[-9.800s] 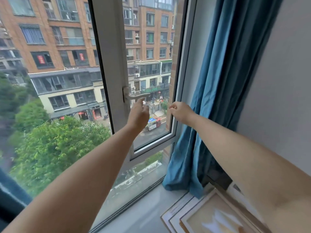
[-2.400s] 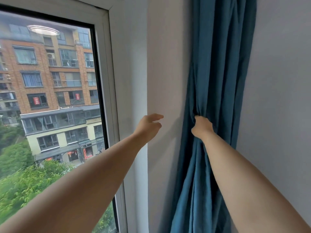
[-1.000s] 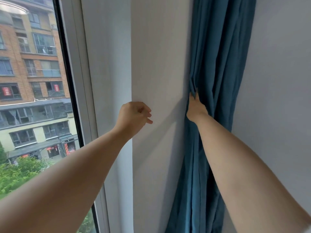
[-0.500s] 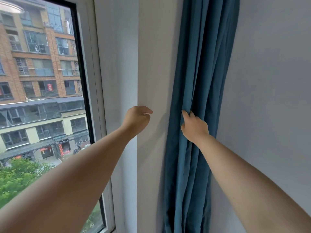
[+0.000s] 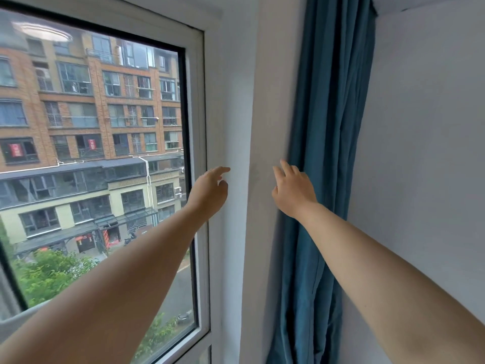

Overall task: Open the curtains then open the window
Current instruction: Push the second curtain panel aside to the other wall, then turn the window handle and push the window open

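The teal curtain [image 5: 328, 127] hangs bunched in folds against the right side of the wall recess, beside the grey side wall. My right hand [image 5: 294, 189] is held up at its left edge, fingers spread, holding nothing. My left hand [image 5: 210, 190] is raised in front of the white window frame [image 5: 200, 127], fingers loosely apart and empty. The window pane [image 5: 91, 153] fills the left of the view with a brick building and trees behind it. No window handle is in view.
A plain grey pillar of wall [image 5: 267, 114] stands between the window frame and the curtain. The grey side wall [image 5: 425, 153] closes the right side. A second dark frame bar [image 5: 10, 274] crosses the lower left corner.
My right hand has let go of the curtain's fold and opened beside it. My left hand has uncurled its fingers. The view has swung left, showing more of the window.
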`<state>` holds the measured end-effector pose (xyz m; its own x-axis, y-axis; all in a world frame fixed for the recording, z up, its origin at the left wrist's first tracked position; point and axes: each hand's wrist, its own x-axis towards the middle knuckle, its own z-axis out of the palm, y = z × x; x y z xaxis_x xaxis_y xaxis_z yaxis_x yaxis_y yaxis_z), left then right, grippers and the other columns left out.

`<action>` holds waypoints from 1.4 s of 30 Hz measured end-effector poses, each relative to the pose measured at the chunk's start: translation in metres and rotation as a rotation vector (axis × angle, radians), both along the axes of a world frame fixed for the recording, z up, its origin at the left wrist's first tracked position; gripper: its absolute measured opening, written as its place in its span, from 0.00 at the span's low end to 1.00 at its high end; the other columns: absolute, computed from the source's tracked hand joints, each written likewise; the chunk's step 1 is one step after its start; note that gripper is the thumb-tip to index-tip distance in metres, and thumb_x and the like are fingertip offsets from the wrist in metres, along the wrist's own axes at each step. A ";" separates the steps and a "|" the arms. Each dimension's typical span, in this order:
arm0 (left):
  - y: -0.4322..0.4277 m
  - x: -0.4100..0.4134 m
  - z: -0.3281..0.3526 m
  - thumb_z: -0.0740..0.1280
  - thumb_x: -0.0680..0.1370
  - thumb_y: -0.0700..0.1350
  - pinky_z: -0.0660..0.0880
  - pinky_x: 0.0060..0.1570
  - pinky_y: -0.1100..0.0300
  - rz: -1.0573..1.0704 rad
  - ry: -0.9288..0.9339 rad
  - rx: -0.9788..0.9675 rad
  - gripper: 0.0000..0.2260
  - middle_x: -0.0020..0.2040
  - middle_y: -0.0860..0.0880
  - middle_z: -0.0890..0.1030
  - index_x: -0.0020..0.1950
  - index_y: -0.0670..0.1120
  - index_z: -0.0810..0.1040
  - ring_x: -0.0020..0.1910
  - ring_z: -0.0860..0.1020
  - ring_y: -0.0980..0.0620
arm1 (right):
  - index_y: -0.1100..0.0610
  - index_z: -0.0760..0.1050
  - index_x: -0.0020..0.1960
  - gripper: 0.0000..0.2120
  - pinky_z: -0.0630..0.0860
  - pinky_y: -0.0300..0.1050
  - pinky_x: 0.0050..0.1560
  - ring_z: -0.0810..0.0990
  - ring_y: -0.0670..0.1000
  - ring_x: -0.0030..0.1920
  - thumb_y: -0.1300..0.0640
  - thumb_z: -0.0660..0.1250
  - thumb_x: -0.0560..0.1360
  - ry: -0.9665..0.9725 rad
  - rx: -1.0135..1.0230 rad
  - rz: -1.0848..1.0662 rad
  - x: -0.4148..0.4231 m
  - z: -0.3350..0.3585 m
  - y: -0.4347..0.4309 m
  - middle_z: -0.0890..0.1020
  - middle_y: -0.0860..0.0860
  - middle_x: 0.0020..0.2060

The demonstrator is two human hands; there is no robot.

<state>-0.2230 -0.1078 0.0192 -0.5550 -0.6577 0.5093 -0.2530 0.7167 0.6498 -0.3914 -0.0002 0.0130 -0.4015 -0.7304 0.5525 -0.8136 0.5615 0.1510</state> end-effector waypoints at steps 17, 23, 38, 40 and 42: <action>0.012 0.188 -0.009 0.59 0.77 0.37 0.63 0.69 0.51 0.084 -0.104 -0.178 0.23 0.73 0.45 0.65 0.72 0.45 0.63 0.72 0.63 0.45 | 0.61 0.58 0.73 0.26 0.56 0.57 0.72 0.60 0.59 0.72 0.57 0.55 0.76 -0.044 -0.001 0.215 0.194 -0.005 -0.009 0.56 0.60 0.75; 0.014 0.259 -0.018 0.60 0.77 0.38 0.62 0.69 0.51 0.184 -0.134 -0.183 0.24 0.74 0.45 0.63 0.73 0.45 0.62 0.73 0.62 0.45 | 0.61 0.59 0.72 0.27 0.56 0.57 0.72 0.60 0.59 0.72 0.56 0.58 0.75 -0.110 -0.007 0.274 0.254 -0.012 -0.017 0.58 0.60 0.74; 0.017 0.451 -0.053 0.58 0.77 0.38 0.61 0.71 0.50 0.370 -0.179 -0.106 0.24 0.75 0.46 0.61 0.73 0.45 0.60 0.73 0.60 0.47 | 0.60 0.58 0.72 0.27 0.59 0.56 0.71 0.64 0.58 0.70 0.57 0.59 0.75 -0.195 0.042 0.490 0.428 -0.040 -0.042 0.67 0.58 0.69; 0.018 0.467 -0.059 0.57 0.77 0.38 0.60 0.71 0.51 0.378 -0.204 -0.101 0.24 0.75 0.47 0.60 0.74 0.45 0.59 0.74 0.58 0.48 | 0.61 0.58 0.73 0.27 0.58 0.56 0.72 0.64 0.59 0.69 0.58 0.59 0.75 -0.206 0.051 0.531 0.447 -0.044 -0.043 0.68 0.58 0.69; 0.019 0.479 -0.064 0.58 0.77 0.38 0.60 0.71 0.51 0.389 -0.215 -0.104 0.24 0.75 0.46 0.60 0.74 0.45 0.59 0.74 0.58 0.47 | 0.61 0.58 0.72 0.27 0.58 0.56 0.72 0.65 0.59 0.69 0.58 0.58 0.75 -0.188 0.072 0.560 0.462 -0.049 -0.045 0.69 0.58 0.68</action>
